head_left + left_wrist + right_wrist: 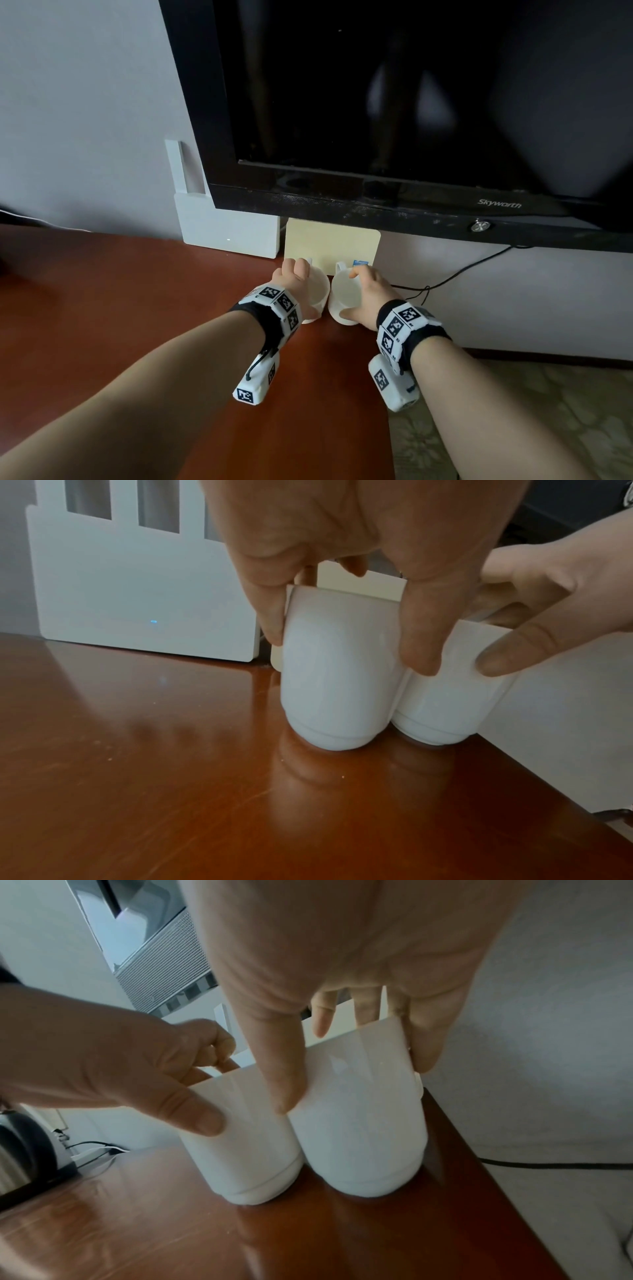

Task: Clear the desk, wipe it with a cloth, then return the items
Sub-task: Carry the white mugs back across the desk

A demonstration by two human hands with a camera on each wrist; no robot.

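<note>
Head view only: I see the big black TV [394, 102] on the wall above the red-brown desk [137, 325], the patterned floor [531, 428] to the right, and both my forearms with tagged wrist bands. The white router [137, 588] with its blue light reads best from the left wrist view; the dark kettle [24, 1150] at the desk's far left shows only from the right wrist. A cream card [332, 246] leans on the wall behind the mugs.

Two plain white glossy mugs stand upright at the desk's back right corner, sides touching. The left mug [339, 669] and right mug [359, 1118] both sit with bases on the desk, or maybe a hair above it; I can't tell from these angles. Both look empty from above.

My left hand [294, 277] grips the left mug from above, thumb on the near side and fingers [274, 615] curled over the far rim. My right hand [368, 284] holds the right mug the same way, thumb down its side, fingers [424, 1047] around the wall. The handles are mostly hidden.
</note>
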